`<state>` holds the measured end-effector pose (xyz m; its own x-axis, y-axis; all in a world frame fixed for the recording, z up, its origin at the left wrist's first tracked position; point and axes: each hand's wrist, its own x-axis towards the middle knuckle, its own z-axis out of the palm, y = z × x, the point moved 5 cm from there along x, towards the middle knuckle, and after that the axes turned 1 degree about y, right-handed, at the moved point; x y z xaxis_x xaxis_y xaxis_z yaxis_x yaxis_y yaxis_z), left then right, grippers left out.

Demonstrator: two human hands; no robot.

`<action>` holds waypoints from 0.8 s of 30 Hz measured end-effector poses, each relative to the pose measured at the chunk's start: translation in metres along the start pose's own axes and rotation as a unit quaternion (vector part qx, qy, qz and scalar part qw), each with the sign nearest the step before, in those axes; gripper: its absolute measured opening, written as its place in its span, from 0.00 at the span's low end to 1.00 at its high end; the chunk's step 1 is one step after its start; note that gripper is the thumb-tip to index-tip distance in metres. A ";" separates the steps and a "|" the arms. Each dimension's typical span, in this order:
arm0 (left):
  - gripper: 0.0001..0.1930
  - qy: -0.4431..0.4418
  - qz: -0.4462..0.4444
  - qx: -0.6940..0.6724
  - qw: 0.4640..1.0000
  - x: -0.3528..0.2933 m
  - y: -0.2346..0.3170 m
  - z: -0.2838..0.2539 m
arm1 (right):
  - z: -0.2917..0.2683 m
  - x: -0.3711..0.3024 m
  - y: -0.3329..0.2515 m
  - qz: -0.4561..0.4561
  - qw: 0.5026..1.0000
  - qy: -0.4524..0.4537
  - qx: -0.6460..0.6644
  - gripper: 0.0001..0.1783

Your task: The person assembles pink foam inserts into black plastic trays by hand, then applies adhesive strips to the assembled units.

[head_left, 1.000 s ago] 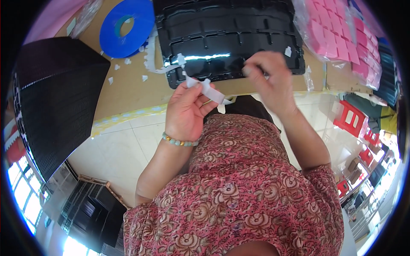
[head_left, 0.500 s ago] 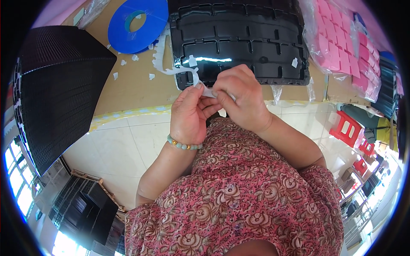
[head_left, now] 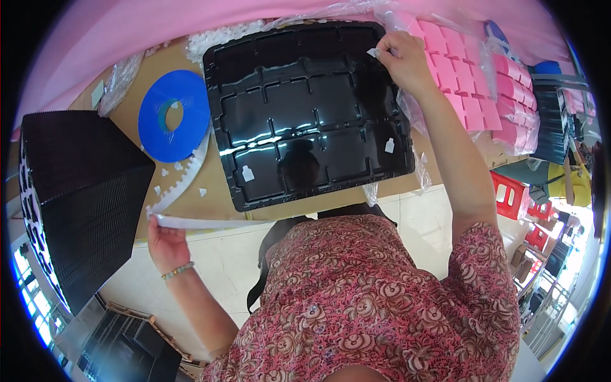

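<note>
A glossy black moulded plastic tray (head_left: 286,108) lies on the table in front of me. Two small white bottle-shaped stickers sit near its closest corners, the left sticker (head_left: 247,173) and the right sticker (head_left: 389,145). At the tray's far right corner, my right hand (head_left: 407,62) pinches another white sticker (head_left: 373,53) between thumb and finger. My left hand (head_left: 167,245), wearing a beaded bracelet, is at the table's near edge, closed on a white tape strip (head_left: 184,167). That strip curves down from a blue reel (head_left: 149,124), and a loose tail trails rightward from the fingers.
A tall stack of black trays (head_left: 89,191) stands at the left. Pink foam pieces (head_left: 458,70) in clear plastic lie to the right. White scraps (head_left: 202,191) dot the brown tabletop (head_left: 219,197). Beyond the table are red stools (head_left: 509,194) and a pink cloth (head_left: 178,19).
My hands have separated: the right went up to the tray's far right corner with a sticker, the left moved down and left, drawing the strip along. The view has also shifted.
</note>
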<state>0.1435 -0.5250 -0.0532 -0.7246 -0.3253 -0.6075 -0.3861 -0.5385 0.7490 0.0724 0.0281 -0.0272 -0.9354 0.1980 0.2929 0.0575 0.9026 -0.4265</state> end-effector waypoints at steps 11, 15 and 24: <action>0.22 0.233 0.011 0.243 0.942 0.016 -0.037 -0.101 | 0.035 0.037 0.028 0.016 0.986 -0.019 -0.164 0.05; 0.20 0.297 0.074 0.255 0.917 0.004 -0.045 -0.110 | 0.028 0.025 0.019 -0.064 0.987 0.053 -0.138 0.07; 0.13 0.195 0.217 0.255 0.922 -0.015 -0.043 -0.028 | 0.021 0.003 0.001 -0.086 0.988 -0.005 -0.130 0.16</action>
<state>0.1870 -0.5185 -0.0841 -0.6521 -0.7327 -0.1948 -0.3981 0.1123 0.9104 0.0627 0.0218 -0.0446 -0.9426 0.0300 0.3326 -0.0164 0.9906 -0.1359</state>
